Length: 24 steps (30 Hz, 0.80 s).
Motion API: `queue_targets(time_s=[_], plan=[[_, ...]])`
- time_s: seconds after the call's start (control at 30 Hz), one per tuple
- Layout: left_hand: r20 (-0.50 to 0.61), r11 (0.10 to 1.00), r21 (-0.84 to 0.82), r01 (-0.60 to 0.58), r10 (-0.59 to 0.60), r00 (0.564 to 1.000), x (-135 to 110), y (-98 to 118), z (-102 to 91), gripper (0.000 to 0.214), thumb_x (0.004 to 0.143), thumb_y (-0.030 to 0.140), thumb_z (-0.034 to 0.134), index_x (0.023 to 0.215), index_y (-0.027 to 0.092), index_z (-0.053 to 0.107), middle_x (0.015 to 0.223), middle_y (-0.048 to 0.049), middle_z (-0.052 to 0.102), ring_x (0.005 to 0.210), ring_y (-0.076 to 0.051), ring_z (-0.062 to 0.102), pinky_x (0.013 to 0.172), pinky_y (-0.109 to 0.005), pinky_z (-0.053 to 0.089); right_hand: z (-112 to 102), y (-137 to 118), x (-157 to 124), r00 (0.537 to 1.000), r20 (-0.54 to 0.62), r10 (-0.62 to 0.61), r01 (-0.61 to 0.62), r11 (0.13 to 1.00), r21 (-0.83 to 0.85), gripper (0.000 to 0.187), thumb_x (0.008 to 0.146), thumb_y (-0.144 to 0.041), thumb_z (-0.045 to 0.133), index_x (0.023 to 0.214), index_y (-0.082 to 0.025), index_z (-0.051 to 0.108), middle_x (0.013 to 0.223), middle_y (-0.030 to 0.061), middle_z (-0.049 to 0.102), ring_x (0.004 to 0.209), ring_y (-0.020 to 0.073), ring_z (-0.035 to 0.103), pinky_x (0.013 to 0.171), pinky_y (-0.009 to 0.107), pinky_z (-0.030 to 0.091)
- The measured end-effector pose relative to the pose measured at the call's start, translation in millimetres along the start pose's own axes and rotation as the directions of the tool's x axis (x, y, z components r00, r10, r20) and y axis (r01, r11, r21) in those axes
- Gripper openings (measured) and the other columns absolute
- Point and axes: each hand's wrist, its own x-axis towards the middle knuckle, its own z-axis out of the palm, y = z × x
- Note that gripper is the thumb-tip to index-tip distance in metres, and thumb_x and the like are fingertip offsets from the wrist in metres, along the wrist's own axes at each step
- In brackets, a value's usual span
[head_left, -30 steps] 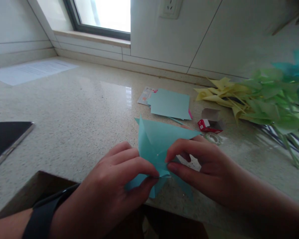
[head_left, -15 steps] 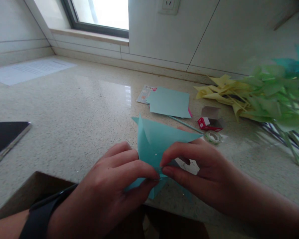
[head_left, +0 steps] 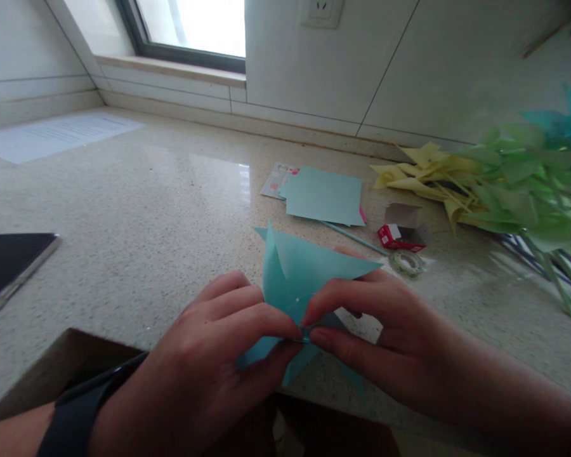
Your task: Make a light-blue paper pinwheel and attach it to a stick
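A turquoise paper pinwheel point(head_left: 297, 270) with folded, pointed blades stands tilted over the counter's front edge, between my hands. My left hand point(head_left: 219, 346) pinches it near the middle from the left, thumb and forefinger closed. From the right, the thumb and forefinger of my right hand point(head_left: 361, 314) are pressed together at the same spot; the other fingers reach behind the paper. A small white dot shows on the paper above the fingertips. What lies right between the fingertips is too small and hidden to make out.
Beyond the pinwheel lie a stack of pale turquoise paper squares point(head_left: 324, 198), a turquoise stick point(head_left: 352, 236), a small open red box point(head_left: 402, 236) and a tape roll point(head_left: 406, 262). Yellow and green pinwheels point(head_left: 514, 178) fill the right. A phone point(head_left: 14, 263) and printed sheets point(head_left: 57, 134) lie left.
The fingertips of my right hand have shifted slightly left and down, closer to my left fingertips. The pinwheel's upper blades have tilted a little downward.
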Motion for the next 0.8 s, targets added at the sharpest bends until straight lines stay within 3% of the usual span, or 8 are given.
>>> queue_targets(time_s=[0.23, 0.47, 0.63, 0.8], plan=[[-0.025, 1.000, -0.003, 0.000, 0.000, 1.000, 0.3, 1.2, -0.6, 0.017, 0.094, 0.011, 0.065, 0.101, 0.026, 0.060, 0.087, 0.0064, 0.066, 0.083, -0.013, 0.055, 0.077, -0.026, 0.043, -0.6, -2.3, -3.4, 0.999, -0.030, -0.022, 0.022, 1.000, 0.009, 0.029, 0.080, -0.037, 0.080, 0.106, -0.036, 0.066, 0.097, -0.0022, 0.065, 0.083, 0.0154, 0.061, 0.071, 0.025, 0.047], [-0.049, 0.998, 0.061, 0.016, -0.013, 0.999, -1.9, 1.6, 1.2, 0.014, 0.095, 0.015, 0.064, 0.103, 0.025, 0.059, 0.087, 0.0043, 0.067, 0.082, -0.016, 0.057, 0.079, -0.030, 0.045, 4.8, -1.7, 0.6, 0.998, -0.060, -0.026, 0.026, 1.000, 0.012, 0.027, 0.080, -0.021, 0.077, 0.100, -0.035, 0.065, 0.101, -0.0040, 0.064, 0.080, 0.0121, 0.059, 0.069, 0.022, 0.046], [-0.067, 0.990, 0.090, 0.110, -0.104, 0.992, -2.1, 2.6, 2.0, 0.024, 0.090, 0.020, 0.070, 0.110, 0.028, 0.059, 0.087, 0.0040, 0.063, 0.082, -0.017, 0.058, 0.077, -0.031, 0.047, 3.3, -4.3, -0.1, 0.998, -0.059, -0.036, 0.037, 0.999, 0.025, 0.026, 0.078, -0.017, 0.075, 0.096, -0.033, 0.066, 0.098, -0.0031, 0.065, 0.079, 0.0126, 0.060, 0.069, 0.022, 0.048], [-0.030, 0.997, 0.061, 0.048, -0.046, 0.998, 0.8, 3.9, -0.8, 0.011, 0.092, 0.017, 0.067, 0.100, 0.025, 0.064, 0.088, 0.0026, 0.067, 0.083, -0.018, 0.058, 0.072, -0.032, 0.046, 3.1, -4.3, 1.5, 0.998, -0.049, -0.046, 0.048, 0.998, 0.040, 0.023, 0.079, -0.017, 0.074, 0.095, -0.032, 0.065, 0.102, 0.0001, 0.065, 0.096, 0.0188, 0.064, 0.076, 0.026, 0.053]])
